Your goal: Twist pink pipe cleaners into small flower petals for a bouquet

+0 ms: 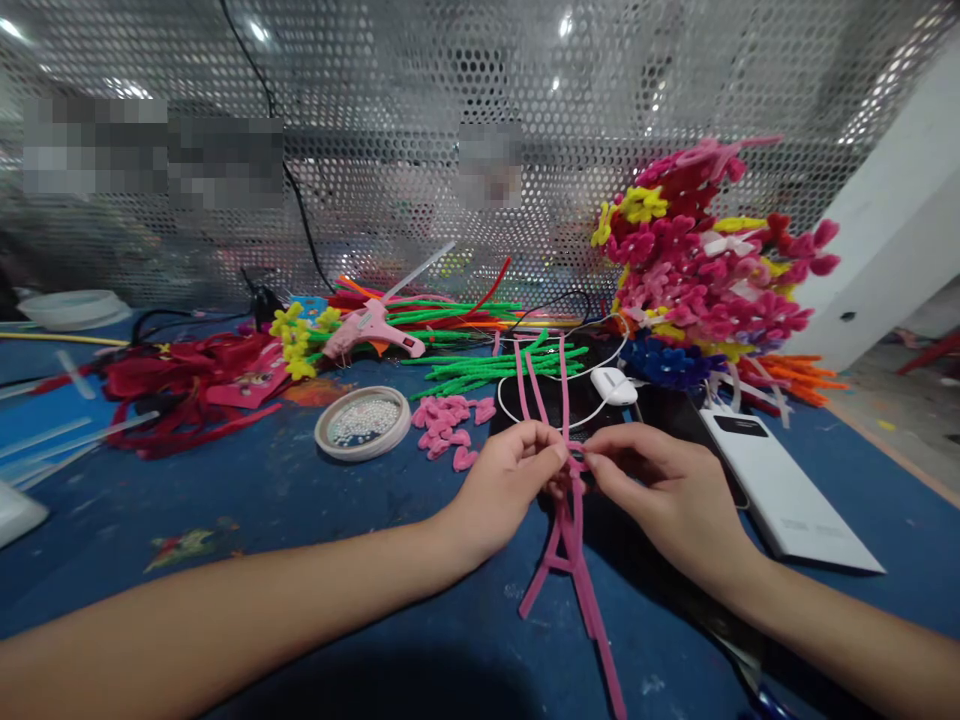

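Both hands meet a little right of centre over the blue table. My left hand [517, 475] pinches pink fuzzy stems [576, 530] between thumb and fingers. From the other side, my right hand [660, 480] grips the same stems at a small bent loop. Several stem ends stick up beyond the fingers, and longer ones hang down toward the near edge. Left of my left hand lie short curled pink pieces [442, 425], beside a round dish of white beads [364, 423]. Behind the hands is a bundle of green stems [502, 370].
A pink glue gun [375, 325] lies at the back, near red ribbon [187, 385]. At the right are a large bunch of fuzzy flowers [712, 260], a white power bank [795, 490], a white earphone case [613, 386] and orange stems [802, 378]. Perforated metal [420, 90] stands behind.
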`<state>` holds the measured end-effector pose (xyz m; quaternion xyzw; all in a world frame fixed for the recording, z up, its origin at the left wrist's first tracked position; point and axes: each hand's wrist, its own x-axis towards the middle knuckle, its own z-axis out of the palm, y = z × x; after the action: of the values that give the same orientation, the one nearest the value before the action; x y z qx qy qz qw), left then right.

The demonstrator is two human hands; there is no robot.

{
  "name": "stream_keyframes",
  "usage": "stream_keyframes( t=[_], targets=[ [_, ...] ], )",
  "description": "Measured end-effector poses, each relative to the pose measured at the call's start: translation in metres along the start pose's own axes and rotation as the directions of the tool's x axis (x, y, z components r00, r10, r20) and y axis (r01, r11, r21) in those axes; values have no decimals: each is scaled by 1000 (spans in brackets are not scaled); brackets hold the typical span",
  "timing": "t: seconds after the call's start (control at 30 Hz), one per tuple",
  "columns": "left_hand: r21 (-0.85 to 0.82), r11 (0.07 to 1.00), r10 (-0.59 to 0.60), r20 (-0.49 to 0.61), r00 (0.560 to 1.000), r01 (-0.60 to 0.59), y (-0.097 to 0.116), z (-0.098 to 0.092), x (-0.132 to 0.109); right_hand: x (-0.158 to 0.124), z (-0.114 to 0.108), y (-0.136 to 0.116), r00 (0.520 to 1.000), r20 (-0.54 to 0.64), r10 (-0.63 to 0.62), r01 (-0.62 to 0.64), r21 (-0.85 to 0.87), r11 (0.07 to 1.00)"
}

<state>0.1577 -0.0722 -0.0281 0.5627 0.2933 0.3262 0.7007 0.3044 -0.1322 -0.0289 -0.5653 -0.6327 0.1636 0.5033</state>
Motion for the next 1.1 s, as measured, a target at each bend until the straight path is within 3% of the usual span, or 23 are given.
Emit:
stream_keyframes(
  t=[0.27, 0.5, 0.63, 0.87, 1.1],
  targets=[
    [-6, 1000, -4, 5, 1000, 4, -3, -3, 1, 0, -4, 3, 968, 230, -98, 118, -76, 990],
    [85, 996, 2, 16, 1000, -4, 1, -2, -1, 1, -4, 4, 930, 326, -170, 218, -118, 969],
    [97, 995, -6, 21, 1000, 4, 0, -2, 1, 0, -4, 6, 931, 325, -167, 217, -123, 968],
    [9, 1000, -18, -15, 1000, 18, -1, -3, 2, 1, -1, 5, 974, 209, -91, 110, -80, 991],
    [-41, 999, 1, -57, 998, -3, -2, -5, 3, 2, -2, 4, 973, 216, -86, 102, -64, 993]
  ],
)
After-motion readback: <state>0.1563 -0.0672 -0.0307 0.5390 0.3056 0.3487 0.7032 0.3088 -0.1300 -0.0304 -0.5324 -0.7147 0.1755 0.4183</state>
